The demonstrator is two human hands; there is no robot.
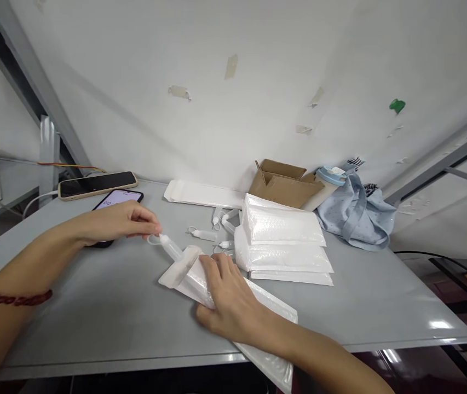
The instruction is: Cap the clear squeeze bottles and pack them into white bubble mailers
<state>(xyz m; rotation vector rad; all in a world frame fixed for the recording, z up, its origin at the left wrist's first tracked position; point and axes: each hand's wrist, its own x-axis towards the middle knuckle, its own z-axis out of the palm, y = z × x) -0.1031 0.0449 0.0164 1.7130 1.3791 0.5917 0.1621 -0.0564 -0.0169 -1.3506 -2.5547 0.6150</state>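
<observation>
My left hand [122, 220] pinches the capped tip of a small translucent squeeze bottle [172, 248] with a thin loop on its cap. The bottle's lower end is at the mouth of a long white bubble mailer [270, 300]; how far in it sits I cannot tell. My right hand [233, 301] grips that mailer near its open flap [174, 273], and the mailer's far end hangs past the table's front edge. Several similar bottles [204, 235] lie beyond my right hand, partly hidden by a stack of white bubble mailers [286, 230].
Two phones [97, 185] lie at the left, one partly under my left forearm. Another flat white mailer [204, 193] rests against the wall. An open cardboard box [284, 186], a cup with a blue lid [329, 178] and a light-blue cloth bag [356, 210] stand at the back right.
</observation>
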